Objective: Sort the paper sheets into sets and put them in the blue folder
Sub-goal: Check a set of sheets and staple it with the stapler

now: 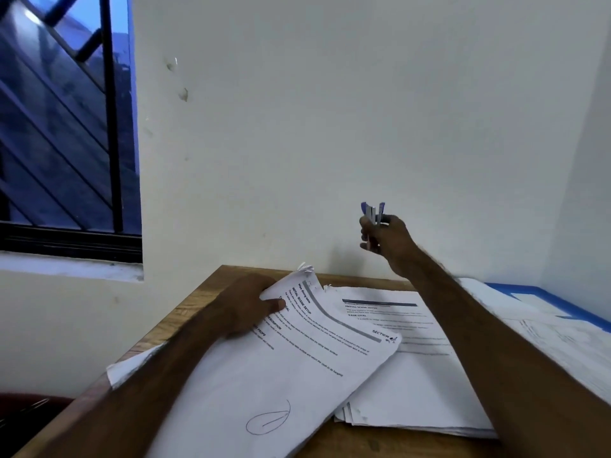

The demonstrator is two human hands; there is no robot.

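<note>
Head view shows your left hand (251, 304) pinching the top edge of a set of paper sheets (281, 365), thumb on the printed face, lifted askew over a flat stack (406, 375) on the tabletop (198, 302). Your right hand (385, 238) is raised near the wall (330, 110), fingers closed around a small blue and white object (373, 211), likely a stapler, though it is too blurred to be sure. Square the set's corner before you bring the tool to it, or the sheets will probably fasten crooked. The blue folder (542, 297) lies at the right rear corner, partly under loose papers. The near left edge is close beside your forearm, so keep sheets inboard; open air above the stack gives you room.
</note>
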